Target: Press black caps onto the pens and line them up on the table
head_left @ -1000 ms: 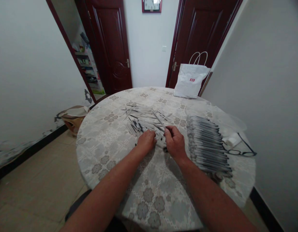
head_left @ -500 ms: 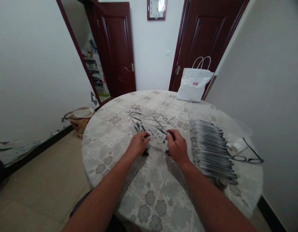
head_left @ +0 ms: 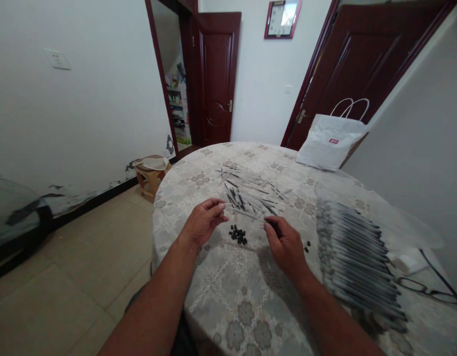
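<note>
My left hand point(head_left: 205, 220) is closed in a pinch at the left end of a thin, clear pen barrel point(head_left: 245, 213). The barrel reaches across to my right hand point(head_left: 286, 242), whose thumb and fingers close around its other end. Just beyond both hands lies a loose pile of clear and black pen parts point(head_left: 247, 190). A small heap of short black pen caps point(head_left: 238, 235) rests on the patterned tablecloth point(head_left: 228, 277) between my hands. To the right of my right hand lie a few stray black pieces point(head_left: 307, 246).
A thick row of pens point(head_left: 362, 262) on clear plastic covers the table's right side. Glasses point(head_left: 429, 289) and a white roll point(head_left: 406, 263) lie beyond it. A white paper bag point(head_left: 330, 143) stands at the back right, and a stool point(head_left: 150, 178) is left of the table.
The view has swung left. My hands have moved slightly apart, with the barrel now stretched between them, and the heap of black caps shows plainly.
</note>
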Demonstrator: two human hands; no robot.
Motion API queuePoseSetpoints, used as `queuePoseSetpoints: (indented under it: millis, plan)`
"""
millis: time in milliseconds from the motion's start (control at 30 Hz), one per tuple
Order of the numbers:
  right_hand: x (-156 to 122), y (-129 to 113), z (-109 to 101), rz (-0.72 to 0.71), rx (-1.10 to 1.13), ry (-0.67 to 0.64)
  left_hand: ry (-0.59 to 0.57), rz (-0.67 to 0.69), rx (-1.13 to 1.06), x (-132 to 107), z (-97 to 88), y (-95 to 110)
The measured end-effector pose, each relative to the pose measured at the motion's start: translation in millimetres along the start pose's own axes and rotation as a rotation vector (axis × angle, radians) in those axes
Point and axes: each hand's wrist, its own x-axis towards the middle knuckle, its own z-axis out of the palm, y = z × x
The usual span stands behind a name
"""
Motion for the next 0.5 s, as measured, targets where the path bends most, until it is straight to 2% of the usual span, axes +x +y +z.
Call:
queuePoseSetpoints:
  millis: [267,500]
  plan:
    - [0,0,-1,0.019,-0.029,0.021,-0.028,0.021,-0.014,0,-1.1,-5]
    - [-1,1,2,-0.125,-0.100,-0.001,-0.044,0.022,0.022,1,2.1,-11]
